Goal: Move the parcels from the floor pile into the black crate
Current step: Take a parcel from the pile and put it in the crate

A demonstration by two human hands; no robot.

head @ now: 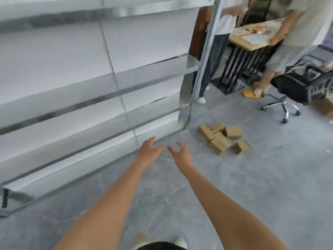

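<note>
- We hold both arms stretched forward over the floor (234,186). The left hand (147,152) and the right hand (180,153) hang close together, fingers spread and loosely bent, and neither has hold of anything.
- The parcels (219,138) lie in a loose pile on the floor, far and to the right of our hands, well apart from them and near the foot of the shelf post (201,69).
- One parcel (241,147) sits just to the right of the main pile, tilted on an edge.
- We judge the task to be at an early or middle stage: several parcels are left on the floor, and we cannot count how many have already gone.
- A black crate (313,82) with slotted walls stands at the far right edge, partly cut off. We take it for the target, but we cannot see inside it.
- What is left: reach the pile, pick up each parcel, and carry it right to the crate.
- Materials: the parcels are small brown cardboard boxes, rectangular, with matte faces and sharp corners; they should grip easily with bare hands.
- The floor is smooth grey tile with pale marble-like veins.
- The shelf unit (72,69) on the left has shiny metal rails and white panels.
- An office chair (281,107) with a chrome star base stands near the crate, and two people stand by a wooden table (252,40) beyond it.
</note>
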